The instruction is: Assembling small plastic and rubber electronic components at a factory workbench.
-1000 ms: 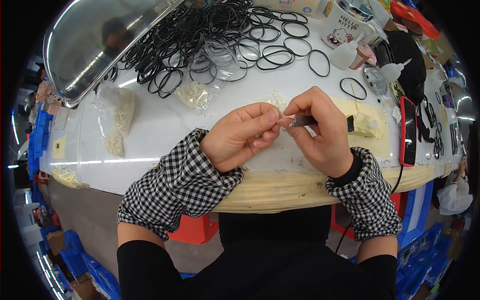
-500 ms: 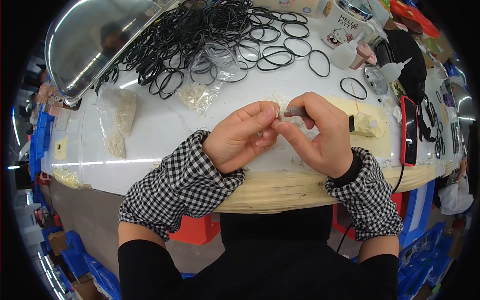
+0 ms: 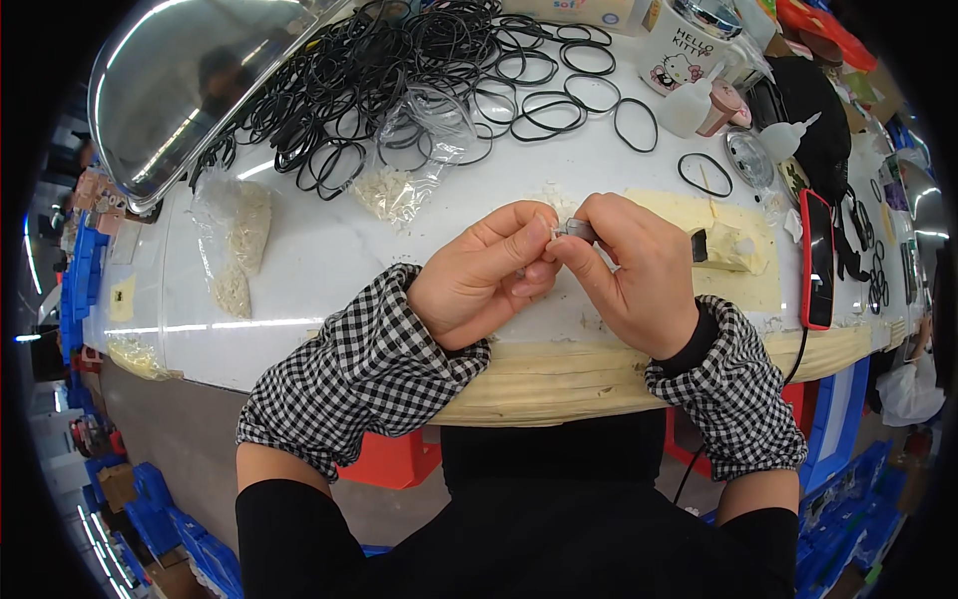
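Above the near part of the table, my two hands meet at the fingertips. My left hand (image 3: 479,275) is closed, thumb against fingers, pinching a tiny pale piece (image 3: 555,231) mostly hidden by the fingertips. My right hand (image 3: 644,275) grips a short grey metal blade (image 3: 579,231) between thumb and fingers, its end at the pale piece. Pale scraps (image 3: 556,196) lie on the white table just beyond my fingers. Farther off, a clear plastic bag (image 3: 394,190) holds many small pale pieces. Another clear bag (image 3: 244,235) of similar pieces lies to the left.
A heap of black rubber rings (image 3: 369,80) covers the far table, beside a clear plastic cover (image 3: 190,90). Right of my hands are a yellowish block (image 3: 733,252), a red-edged phone (image 3: 816,265) with a cable, squeeze bottles and a white mug (image 3: 684,55). Yellowish padding (image 3: 559,384) lines the near edge.
My right hand has turned slightly and brought the blade against the pale piece at my left fingertips. The left hand has barely moved.
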{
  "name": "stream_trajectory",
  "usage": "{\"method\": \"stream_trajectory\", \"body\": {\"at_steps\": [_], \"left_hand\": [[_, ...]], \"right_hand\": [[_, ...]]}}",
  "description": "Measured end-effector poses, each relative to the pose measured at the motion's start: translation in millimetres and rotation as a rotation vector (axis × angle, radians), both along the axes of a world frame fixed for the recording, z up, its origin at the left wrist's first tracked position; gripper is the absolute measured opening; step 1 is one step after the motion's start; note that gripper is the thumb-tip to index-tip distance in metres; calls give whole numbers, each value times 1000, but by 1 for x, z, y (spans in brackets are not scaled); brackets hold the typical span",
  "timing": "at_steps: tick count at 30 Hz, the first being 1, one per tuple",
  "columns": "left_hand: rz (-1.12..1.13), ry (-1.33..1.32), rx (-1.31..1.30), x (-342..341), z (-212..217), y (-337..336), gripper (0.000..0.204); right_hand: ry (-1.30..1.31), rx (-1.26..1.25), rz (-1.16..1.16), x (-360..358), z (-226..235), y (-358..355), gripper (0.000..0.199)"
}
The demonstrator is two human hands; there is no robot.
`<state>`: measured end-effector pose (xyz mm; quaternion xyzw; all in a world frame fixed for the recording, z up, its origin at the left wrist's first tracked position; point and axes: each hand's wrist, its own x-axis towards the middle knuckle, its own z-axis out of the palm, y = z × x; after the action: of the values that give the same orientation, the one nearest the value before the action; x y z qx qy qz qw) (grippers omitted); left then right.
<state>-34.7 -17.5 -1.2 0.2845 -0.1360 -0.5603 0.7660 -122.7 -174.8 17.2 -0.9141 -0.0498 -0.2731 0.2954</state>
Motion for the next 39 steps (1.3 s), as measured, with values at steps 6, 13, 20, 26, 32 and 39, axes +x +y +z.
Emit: {"method": "stream_trajectory", "body": {"at_steps": [6,13,20,26,32,39], "left_hand": [[-32,-31,-55,2,-5,1,17],[-39,-20,-64,1,-3,1,18],[-52,-24,-78,1,-2,1,19],[-55,-3,-106,-1,-4,-1,19],[-65,-8,-134,-1,-7,-1,18],[-57,4,-129,-2,-6,-1,17]], "right_hand": [[2,17,21,-1,1,1,31],[-30,34,21,0,1,2,30],[-20,12,25,-1,1,1,29],[8,16,36,-3,3,3,29],[-6,50,41,-3,2,5,30],[-8,47,44,-3,1,6,31]]}}
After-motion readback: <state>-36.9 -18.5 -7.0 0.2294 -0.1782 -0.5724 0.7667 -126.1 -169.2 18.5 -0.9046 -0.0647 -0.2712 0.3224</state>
